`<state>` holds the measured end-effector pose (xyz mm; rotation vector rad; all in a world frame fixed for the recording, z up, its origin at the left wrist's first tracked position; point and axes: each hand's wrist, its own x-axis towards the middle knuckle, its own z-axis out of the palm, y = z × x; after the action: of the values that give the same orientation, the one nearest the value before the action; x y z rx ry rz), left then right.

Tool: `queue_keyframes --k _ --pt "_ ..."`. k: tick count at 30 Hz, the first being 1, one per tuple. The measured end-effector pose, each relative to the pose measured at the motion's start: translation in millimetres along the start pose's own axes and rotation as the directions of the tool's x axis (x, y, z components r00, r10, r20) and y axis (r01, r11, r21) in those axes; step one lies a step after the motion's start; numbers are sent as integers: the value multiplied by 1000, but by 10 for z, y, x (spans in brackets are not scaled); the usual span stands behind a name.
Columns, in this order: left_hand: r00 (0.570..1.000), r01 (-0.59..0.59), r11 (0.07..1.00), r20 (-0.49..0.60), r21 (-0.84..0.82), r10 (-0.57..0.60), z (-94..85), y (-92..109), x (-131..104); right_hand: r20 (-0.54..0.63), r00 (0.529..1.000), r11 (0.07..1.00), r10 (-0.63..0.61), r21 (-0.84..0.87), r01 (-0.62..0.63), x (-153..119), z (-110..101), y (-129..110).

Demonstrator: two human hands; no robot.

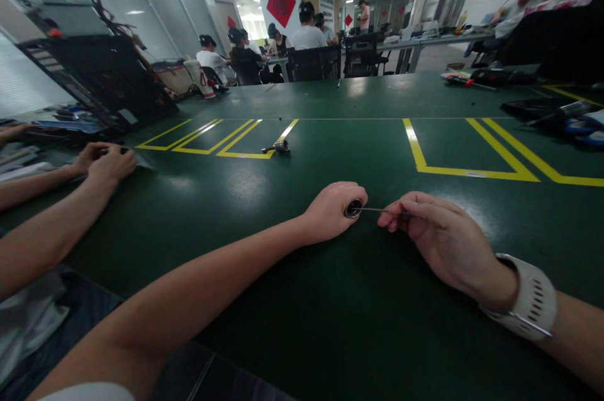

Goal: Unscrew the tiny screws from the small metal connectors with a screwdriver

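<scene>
Tabletop (pixel 245 193), green, lies beneath both hands. My right hand (pixel 448 243), loosely curled, pinches a thin rod (pixel 375 209); my left hand (pixel 330 215) closes around a metal cylinder (pixel 346 208) near centre, its mouth facing near (long axis mostly hidden). I judge the cylinder rigid, smooth, best gripped round its barrel; the rod, running left-right, seems light, perhaps flexible.

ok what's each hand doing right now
Left hand: closed around a small round dark metal part with a shiny rim
Right hand: fingers pinching a thin metal rod that reaches to that part's opening
</scene>
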<state>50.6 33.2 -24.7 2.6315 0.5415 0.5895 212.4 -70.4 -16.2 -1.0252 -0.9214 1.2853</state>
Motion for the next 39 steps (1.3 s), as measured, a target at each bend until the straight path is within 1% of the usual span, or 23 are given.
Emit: queue_keyframes --k 9,13,16,19,23,27,29,35,39 --pt "997 75 996 -35 50 -73 27 -20 -4 -47 998 999 -52 10 53 2 -24 9" --pt "985 159 984 -88 83 -151 35 -21 -15 -71 996 999 -46 -6 46 -1 -45 8" --pt "972 219 972 -111 87 -209 31 -14 -21 -102 994 997 -32 -68 25 1 -44 3" --pt "964 249 965 -119 86 -238 25 -3 -21 -133 990 986 -37 -166 14 2 -26 -2" --pt "963 241 968 -141 77 -228 32 -4 -21 -116 993 960 -36 -281 2 3 -23 10" --pt "967 205 977 -166 52 -194 44 -14 -21 -99 994 944 -36 -329 1 14 -38 42" --pt "973 174 984 -160 40 -166 45 -12 -20 -96 995 938 -39 -346 3 18 -37 51" --pt "993 99 995 -62 25 -97 35 23 -18 -62 997 904 -53 -427 22 3 -9 22" --pt "998 62 998 -3 31 -61 29 45 -18 -92 994 910 -49 -414 7 -6 -12 21"
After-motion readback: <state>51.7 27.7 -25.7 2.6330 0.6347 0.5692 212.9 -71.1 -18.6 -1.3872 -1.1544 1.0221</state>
